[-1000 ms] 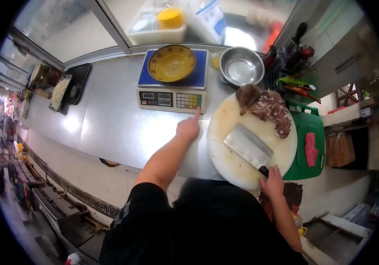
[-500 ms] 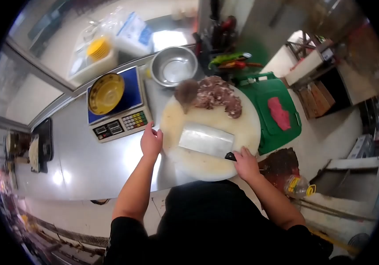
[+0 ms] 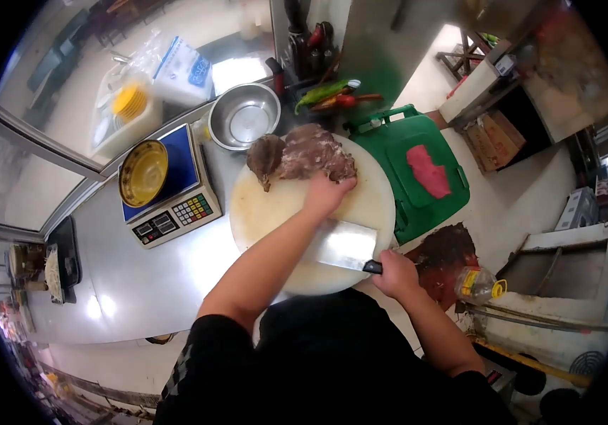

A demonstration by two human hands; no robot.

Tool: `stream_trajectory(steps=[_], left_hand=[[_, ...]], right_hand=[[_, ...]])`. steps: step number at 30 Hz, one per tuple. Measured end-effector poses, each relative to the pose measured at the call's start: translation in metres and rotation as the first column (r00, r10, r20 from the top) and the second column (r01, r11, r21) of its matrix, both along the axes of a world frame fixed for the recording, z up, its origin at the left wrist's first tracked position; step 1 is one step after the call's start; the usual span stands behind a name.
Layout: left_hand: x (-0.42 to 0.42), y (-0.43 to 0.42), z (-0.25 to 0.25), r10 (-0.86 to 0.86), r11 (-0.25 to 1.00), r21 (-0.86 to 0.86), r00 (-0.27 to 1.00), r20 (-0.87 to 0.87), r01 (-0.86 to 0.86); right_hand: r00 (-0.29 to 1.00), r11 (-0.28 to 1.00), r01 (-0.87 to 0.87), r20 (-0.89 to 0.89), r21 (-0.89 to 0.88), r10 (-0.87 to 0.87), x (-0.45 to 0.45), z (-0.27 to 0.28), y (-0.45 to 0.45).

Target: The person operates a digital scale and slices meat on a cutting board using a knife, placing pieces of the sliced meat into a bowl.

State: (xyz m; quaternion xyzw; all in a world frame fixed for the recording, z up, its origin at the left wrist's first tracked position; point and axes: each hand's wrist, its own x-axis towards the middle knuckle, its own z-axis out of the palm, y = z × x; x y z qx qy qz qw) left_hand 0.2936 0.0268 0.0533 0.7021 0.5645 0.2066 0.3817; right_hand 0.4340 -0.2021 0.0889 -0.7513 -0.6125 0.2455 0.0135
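My right hand (image 3: 396, 275) is wrapped around the black handle of a cleaver (image 3: 346, 244), whose broad blade lies flat over the near part of a round white chopping board (image 3: 251, 216). Across the board reaches my left hand (image 3: 327, 196), gripping the near edge of a large brown piece of meat (image 3: 307, 152); its fingertips are partly hidden there. A smaller, darker rounded piece of meat (image 3: 265, 157) sits just left of the large one.
Left of the board stands a digital scale (image 3: 176, 216) carrying a yellow bowl (image 3: 143, 173). Behind are a steel bowl (image 3: 245, 117) and green and red peppers (image 3: 329, 94). A green bin (image 3: 424, 134) with a pink cloth (image 3: 428, 172) on its lid borders the right side.
My left hand has moved from beside the scale to the large meat, which now shows a smoother surface. The cleaver is still in my right hand, and the view has shifted slightly.
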Motion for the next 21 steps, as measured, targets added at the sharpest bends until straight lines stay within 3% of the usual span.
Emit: stream_trajectory(steps=[2, 3, 5, 6, 8, 12, 14, 18, 21], left_hand=[[0.025, 0.008, 0.011, 0.231, 0.867, -0.498, 0.878, 0.419, 0.010], [0.033, 0.006, 0.016, 0.232, 0.867, -0.497, 0.877, 0.420, 0.009], [0.044, 0.005, 0.025, 0.306, 0.890, -0.393, 0.943, 0.132, -0.233], [0.048, 0.003, 0.027, 0.309, 0.888, -0.394, 0.942, 0.133, -0.235], [0.051, -0.002, 0.028, 0.404, 0.878, -0.315, 0.911, 0.083, -0.360], [0.036, -0.008, -0.014, 0.397, 0.896, -0.224, 0.918, 0.019, -0.383], [0.007, -0.020, -0.017, 0.153, 0.964, -0.221, 0.988, 0.006, -0.148], [-0.028, -0.066, 0.017, 0.026, 0.963, -0.265, 0.996, -0.082, -0.047], [-0.037, -0.101, 0.034, -0.082, 0.960, -0.280, 0.975, -0.207, 0.021]], right_hand=[[0.998, 0.995, 0.056, -0.030, 0.084, -0.054, 0.015, 0.007, -0.022], [0.998, 0.995, 0.055, -0.029, 0.084, -0.053, 0.020, 0.016, -0.031], [0.987, 0.985, 0.161, -0.014, 0.055, -0.160, 0.030, 0.033, -0.047], [0.987, 0.986, 0.158, -0.012, 0.054, -0.158, 0.038, 0.035, -0.056], [0.966, 0.961, 0.252, 0.093, -0.112, -0.242, 0.055, 0.036, -0.079], [0.928, 0.926, 0.371, 0.068, -0.071, -0.366, 0.086, 0.028, -0.125], [0.909, 0.910, 0.415, -0.036, 0.010, -0.414, 0.098, 0.027, -0.137], [0.861, 0.876, 0.481, -0.199, 0.019, -0.469, 0.107, 0.010, -0.145], [0.730, 0.841, 0.540, -0.475, -0.039, -0.491, 0.097, 0.013, -0.114]])
